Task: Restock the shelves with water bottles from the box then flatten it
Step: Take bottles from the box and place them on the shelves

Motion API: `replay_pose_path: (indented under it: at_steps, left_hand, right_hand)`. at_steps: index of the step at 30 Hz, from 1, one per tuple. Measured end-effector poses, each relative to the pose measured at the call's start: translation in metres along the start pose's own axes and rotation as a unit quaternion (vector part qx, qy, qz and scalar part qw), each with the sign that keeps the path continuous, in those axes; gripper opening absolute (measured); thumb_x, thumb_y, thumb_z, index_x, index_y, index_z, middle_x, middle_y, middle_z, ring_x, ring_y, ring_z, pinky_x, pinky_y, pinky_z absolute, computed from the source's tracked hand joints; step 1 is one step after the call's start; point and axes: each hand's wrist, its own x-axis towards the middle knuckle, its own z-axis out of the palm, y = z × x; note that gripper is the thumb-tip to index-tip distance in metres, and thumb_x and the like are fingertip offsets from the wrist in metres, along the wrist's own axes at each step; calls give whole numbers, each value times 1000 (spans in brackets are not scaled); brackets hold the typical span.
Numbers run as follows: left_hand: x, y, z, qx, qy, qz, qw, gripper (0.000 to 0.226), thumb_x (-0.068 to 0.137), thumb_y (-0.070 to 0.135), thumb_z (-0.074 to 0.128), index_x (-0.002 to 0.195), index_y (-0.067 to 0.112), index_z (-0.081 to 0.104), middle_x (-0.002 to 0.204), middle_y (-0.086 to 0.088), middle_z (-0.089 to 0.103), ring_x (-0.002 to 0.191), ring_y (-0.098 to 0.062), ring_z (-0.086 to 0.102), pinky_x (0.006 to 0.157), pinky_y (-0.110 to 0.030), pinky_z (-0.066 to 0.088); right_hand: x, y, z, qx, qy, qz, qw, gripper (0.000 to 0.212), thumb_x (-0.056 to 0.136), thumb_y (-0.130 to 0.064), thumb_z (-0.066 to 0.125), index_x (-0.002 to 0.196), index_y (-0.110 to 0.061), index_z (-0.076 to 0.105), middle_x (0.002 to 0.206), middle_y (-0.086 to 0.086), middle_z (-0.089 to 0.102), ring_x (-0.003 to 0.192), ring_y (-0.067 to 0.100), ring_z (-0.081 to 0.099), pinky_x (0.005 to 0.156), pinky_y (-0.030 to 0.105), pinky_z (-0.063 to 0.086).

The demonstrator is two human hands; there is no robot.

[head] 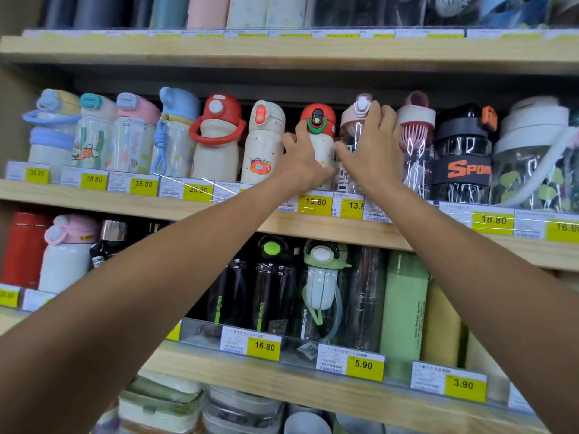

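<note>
Both my arms reach up to the middle shelf (329, 228). My left hand (302, 161) wraps around a cream bottle with a red lid (318, 120), which stands upright on the shelf. My right hand (372, 145) grips the clear bottle with a pale pink lid (357, 115) just to its right, fingers curled over its top. Both bottles stand in the row of bottles. The box is out of view.
The middle shelf is packed with bottles: a cream bottle (264, 142) to the left, a pink-strainer bottle (415, 133) and a black sport bottle (460, 158) to the right. Price tags line the shelf edges. More bottles fill the lower shelf (282, 380) and the upper one.
</note>
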Motion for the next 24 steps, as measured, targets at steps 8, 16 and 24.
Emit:
replay_pose_path:
  at_steps: [8, 16, 24]
  left_hand:
    - [-3, 1, -4, -24, -23, -18, 999, 95, 81, 24, 67, 149, 13, 2, 145, -14, 18, 130, -29, 33, 101, -30, 33]
    - [-8, 3, 0, -29, -17, -25, 999, 89, 84, 21, 63, 149, 12, 2, 147, -13, 16, 130, -27, 35, 97, -28, 34]
    - [-30, 22, 17, -34, 208, 78, 974, 59, 80, 8, 54, 134, 4, 33, 137, -14, 32, 122, -31, 35, 98, -36, 34]
  right_hand:
    - [-1, 3, -1, -12, 6, -11, 1000, 86, 82, -47, 65, 145, -7, 22, 146, 14, 28, 128, 33, 35, 90, 40, 43]
    - [-2, -1, -4, 15, -19, -3, 1000, 84, 85, -41, 64, 146, -5, 19, 149, 14, 24, 129, 33, 37, 87, 40, 45]
    - [-12, 6, -17, 13, 53, -57, 997, 51, 90, -33, 51, 133, -7, 41, 136, 10, 42, 123, 29, 41, 84, 37, 42]
